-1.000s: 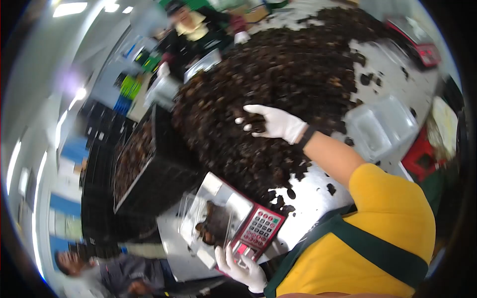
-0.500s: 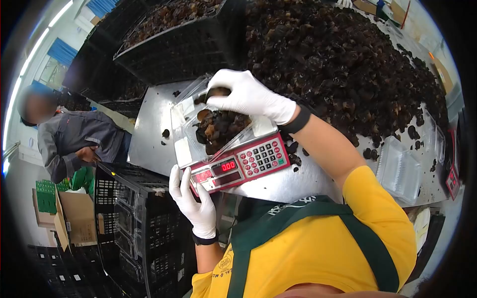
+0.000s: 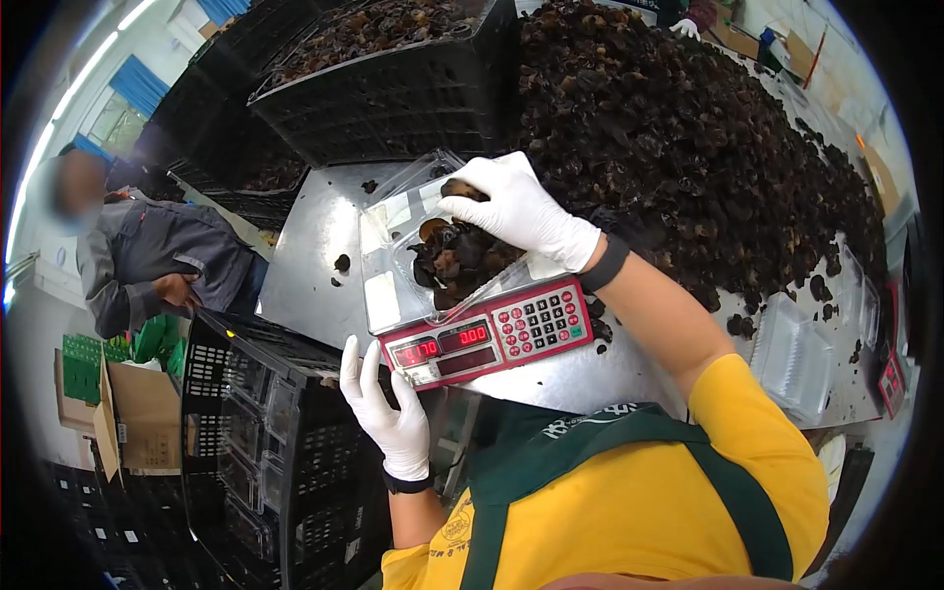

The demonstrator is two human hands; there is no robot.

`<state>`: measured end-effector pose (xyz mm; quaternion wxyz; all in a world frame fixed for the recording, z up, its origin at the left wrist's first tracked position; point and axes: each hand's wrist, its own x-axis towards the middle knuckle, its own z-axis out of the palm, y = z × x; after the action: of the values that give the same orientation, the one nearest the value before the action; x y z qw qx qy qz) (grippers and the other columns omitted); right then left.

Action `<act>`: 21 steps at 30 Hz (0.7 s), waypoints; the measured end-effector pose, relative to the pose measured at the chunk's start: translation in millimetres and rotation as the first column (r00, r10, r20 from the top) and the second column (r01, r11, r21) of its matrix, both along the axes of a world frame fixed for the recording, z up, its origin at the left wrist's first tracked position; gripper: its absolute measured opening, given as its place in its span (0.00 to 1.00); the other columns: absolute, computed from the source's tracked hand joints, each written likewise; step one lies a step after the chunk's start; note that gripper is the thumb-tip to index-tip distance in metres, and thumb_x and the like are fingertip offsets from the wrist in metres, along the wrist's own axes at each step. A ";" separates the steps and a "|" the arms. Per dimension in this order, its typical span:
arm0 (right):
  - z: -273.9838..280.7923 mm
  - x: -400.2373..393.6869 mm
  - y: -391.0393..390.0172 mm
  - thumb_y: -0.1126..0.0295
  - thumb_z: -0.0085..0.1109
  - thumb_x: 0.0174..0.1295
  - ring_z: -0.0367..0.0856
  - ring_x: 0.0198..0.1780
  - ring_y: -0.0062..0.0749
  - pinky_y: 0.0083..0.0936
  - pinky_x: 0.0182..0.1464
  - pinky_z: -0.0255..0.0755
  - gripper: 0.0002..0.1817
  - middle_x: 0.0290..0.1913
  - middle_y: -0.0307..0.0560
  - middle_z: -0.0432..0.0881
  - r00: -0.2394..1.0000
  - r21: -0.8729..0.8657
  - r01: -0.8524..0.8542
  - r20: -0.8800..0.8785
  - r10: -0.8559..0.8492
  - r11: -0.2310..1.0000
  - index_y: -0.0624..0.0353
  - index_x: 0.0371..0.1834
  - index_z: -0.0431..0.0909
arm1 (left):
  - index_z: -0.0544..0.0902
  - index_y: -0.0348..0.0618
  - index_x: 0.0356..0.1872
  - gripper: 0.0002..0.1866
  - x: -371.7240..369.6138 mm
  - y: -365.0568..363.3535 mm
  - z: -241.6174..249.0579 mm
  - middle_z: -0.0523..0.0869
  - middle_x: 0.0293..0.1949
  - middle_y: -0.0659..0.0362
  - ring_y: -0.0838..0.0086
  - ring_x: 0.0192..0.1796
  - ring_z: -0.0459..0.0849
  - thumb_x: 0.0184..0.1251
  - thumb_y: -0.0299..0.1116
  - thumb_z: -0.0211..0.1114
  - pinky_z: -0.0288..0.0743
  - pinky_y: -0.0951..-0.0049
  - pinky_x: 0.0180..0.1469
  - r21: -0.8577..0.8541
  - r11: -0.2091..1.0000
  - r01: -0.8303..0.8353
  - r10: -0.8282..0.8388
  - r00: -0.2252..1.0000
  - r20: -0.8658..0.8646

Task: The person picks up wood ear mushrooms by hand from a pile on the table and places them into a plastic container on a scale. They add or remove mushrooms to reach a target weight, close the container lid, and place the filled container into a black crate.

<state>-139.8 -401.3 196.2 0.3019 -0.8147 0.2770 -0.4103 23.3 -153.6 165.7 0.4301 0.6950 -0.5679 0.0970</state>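
Observation:
A red electronic scale [image 3: 541,323] with lit red digits stands on the metal table. On its plate lies a clear plastic box [image 3: 398,264] containing a clump of dark wood ear mushrooms [image 3: 462,258]. My right hand [image 3: 516,208], in a white glove, is over the box with its fingers closed on a brownish wood ear mushroom [image 3: 462,189]. At the scale's lower left corner is my left hand [image 3: 390,418], also gloved, its fingers spread and holding nothing.
A large heap of wood ears [image 3: 688,147] covers the table's right side. Black crates [image 3: 393,118] of them stand behind. Stacked clear trays [image 3: 792,359] lie at right. Left are a black crate [image 3: 339,462] with plastic boxes and a person in grey [image 3: 177,256].
My left hand has drawn slightly back from the scale's front edge. My right hand stays over the box, holding a wood ear mushroom. The camera view has shifted a little.

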 end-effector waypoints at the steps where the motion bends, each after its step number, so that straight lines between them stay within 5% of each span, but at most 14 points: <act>1: -3.6 4.0 3.7 0.51 0.64 0.65 0.83 0.49 0.48 0.38 0.55 0.75 0.21 0.46 0.54 0.84 1.000 -0.035 -0.016 -0.011 0.016 0.999 0.59 0.47 0.84 | 0.77 0.36 0.62 0.24 -2.5 0.0 0.2 0.73 0.69 0.46 0.51 0.70 0.71 0.63 0.15 0.59 0.62 0.56 0.73 -0.009 1.000 0.010 -0.010 1.000 -0.014; 3: -8.6 9.3 7.8 0.52 0.62 0.67 0.83 0.48 0.51 0.39 0.53 0.76 0.20 0.45 0.56 0.85 0.996 -0.216 -0.009 -0.087 -0.010 0.976 0.60 0.45 0.84 | 0.77 0.36 0.62 0.24 -5.6 1.7 0.7 0.73 0.69 0.46 0.52 0.70 0.72 0.63 0.15 0.59 0.62 0.56 0.73 0.000 1.000 0.008 -0.008 1.000 -0.005; 6: 5.0 1.9 7.0 0.54 0.61 0.68 0.84 0.45 0.52 0.37 0.50 0.77 0.19 0.40 0.56 0.85 1.000 -0.152 0.003 -0.006 -0.004 0.988 0.62 0.43 0.84 | 0.77 0.37 0.63 0.24 -3.7 8.4 1.6 0.73 0.69 0.46 0.52 0.71 0.71 0.63 0.15 0.58 0.61 0.56 0.73 -0.001 1.000 -0.002 0.002 1.000 0.018; 8: 12.4 -8.7 2.7 0.57 0.59 0.73 0.85 0.38 0.29 0.27 0.44 0.77 0.18 0.33 0.47 0.86 0.966 0.273 -0.075 0.260 0.002 0.959 0.63 0.40 0.83 | 0.77 0.36 0.63 0.25 1.4 13.2 2.4 0.73 0.69 0.46 0.52 0.71 0.71 0.63 0.15 0.58 0.60 0.56 0.74 0.003 1.000 -0.024 0.024 0.998 0.064; 10: 15.4 -25.2 -4.8 0.59 0.56 0.75 0.83 0.39 0.20 0.23 0.44 0.77 0.17 0.35 0.42 0.86 0.850 0.448 -0.311 0.525 0.034 0.838 0.63 0.40 0.83 | 0.77 0.36 0.63 0.25 4.4 16.0 1.2 0.73 0.69 0.47 0.52 0.71 0.71 0.64 0.15 0.57 0.60 0.56 0.74 0.007 0.999 -0.045 0.045 0.998 0.041; 11: 12.9 -31.4 -8.3 0.60 0.55 0.76 0.83 0.38 0.22 0.22 0.45 0.77 0.16 0.36 0.40 0.86 0.824 0.413 -0.291 0.567 0.007 0.863 0.63 0.40 0.83 | 0.77 0.36 0.63 0.25 5.2 16.4 0.8 0.73 0.69 0.47 0.52 0.71 0.71 0.64 0.15 0.57 0.60 0.56 0.74 0.010 0.999 -0.048 0.047 0.998 0.038; 18: -25.3 -81.5 -4.3 0.55 0.53 0.76 0.78 0.32 0.18 0.18 0.38 0.72 0.18 0.33 0.37 0.83 0.869 0.614 -0.160 0.459 -0.185 0.773 0.60 0.42 0.81 | 0.77 0.34 0.62 0.24 -3.1 6.5 1.4 0.73 0.68 0.44 0.50 0.69 0.73 0.63 0.15 0.58 0.64 0.56 0.71 0.017 1.000 0.007 -0.008 0.999 0.031; 21: -36.0 -100.7 2.2 0.54 0.51 0.78 0.68 0.28 0.13 0.16 0.32 0.61 0.20 0.32 0.34 0.79 0.885 0.680 -0.124 0.405 -0.229 0.723 0.61 0.45 0.81 | 0.78 0.34 0.62 0.24 -8.5 1.3 0.2 0.74 0.67 0.44 0.50 0.69 0.73 0.63 0.15 0.58 0.64 0.56 0.71 0.017 0.999 0.045 -0.046 0.999 0.028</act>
<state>-240.5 -399.1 160.2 0.6270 -0.5131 0.3527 -0.4682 14.7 -152.3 165.9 0.4187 0.6839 -0.5903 0.0924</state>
